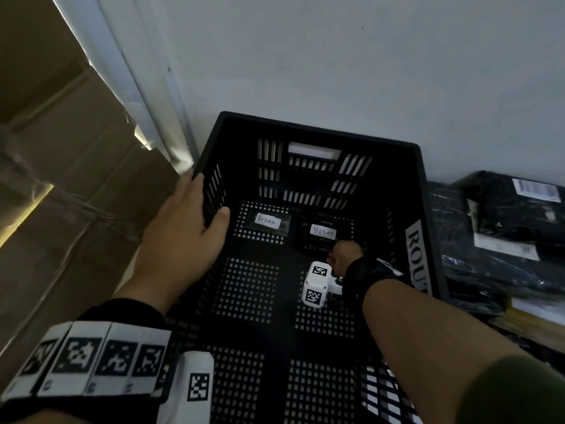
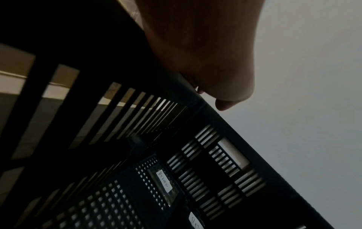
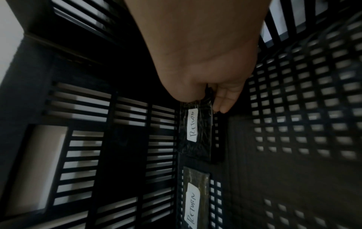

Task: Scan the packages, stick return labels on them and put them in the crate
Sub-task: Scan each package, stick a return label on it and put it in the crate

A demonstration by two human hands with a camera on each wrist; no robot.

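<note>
Right hand (image 1: 344, 254) reaches deep inside black crate (image 1: 321, 133), fingers pinched on near edge of dark package (image 3: 197, 131) labelled RETURN, lying on crate floor by far wall; second labelled package (image 1: 267, 223) just beside it. Left hand (image 1: 186, 228) grips crate's left rim, thumb inside wall

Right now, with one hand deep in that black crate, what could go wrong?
1. The right hand pinches only the edge of the black package; released carelessly, it might land tilted or cover its neighbour, the other labelled package.
2. The left hand grips the crate's rim; if it lets go, the crate may shift.
3. The dim light could make the RETURN label hard to check.
</note>
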